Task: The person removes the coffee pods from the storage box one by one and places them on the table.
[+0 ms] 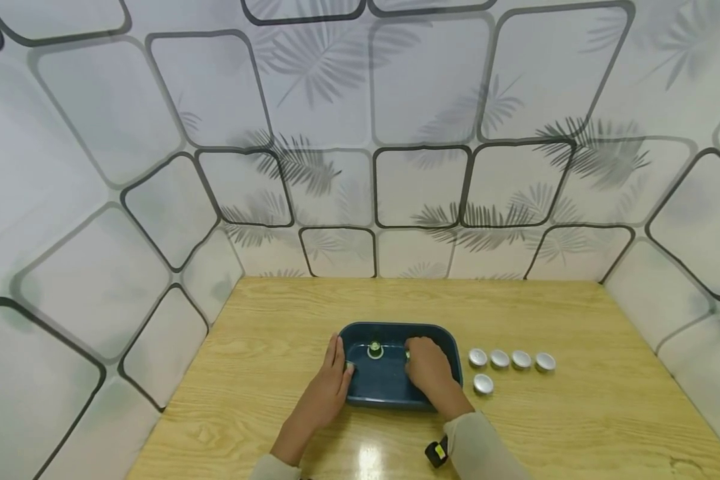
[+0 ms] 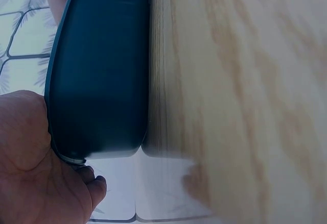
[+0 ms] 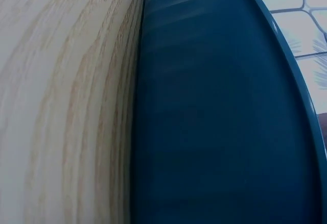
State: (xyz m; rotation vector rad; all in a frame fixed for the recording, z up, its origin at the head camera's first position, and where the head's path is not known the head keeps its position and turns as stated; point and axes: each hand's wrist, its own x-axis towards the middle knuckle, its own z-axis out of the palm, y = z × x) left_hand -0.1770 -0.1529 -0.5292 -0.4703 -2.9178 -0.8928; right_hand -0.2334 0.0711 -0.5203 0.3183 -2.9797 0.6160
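Observation:
A dark blue rectangular tray [image 1: 390, 387] with raised walls stands on the table. My left hand [image 1: 330, 383] grips its left wall, thumb over the rim and the other fingers along the outside; the left wrist view shows this hand [image 2: 36, 168] at the tray's corner. Inside the tray, my right hand [image 1: 429, 365] has curled fingers pinching a small pale green thing [image 1: 407, 355], mostly hidden by them. To its left, a small green piece with a pale round base [image 1: 375, 349] stands on the tray floor. The right wrist view shows only the tray's outer wall [image 3: 219, 106] and the table.
Right of the tray are several small white round cups [image 1: 500, 359], most in a row, with one cup [image 1: 483, 384] nearer me. A black object with a yellow mark [image 1: 437, 453] lies by my right sleeve. Patterned walls [image 1: 420, 187] enclose the wooden table [image 1: 576, 413].

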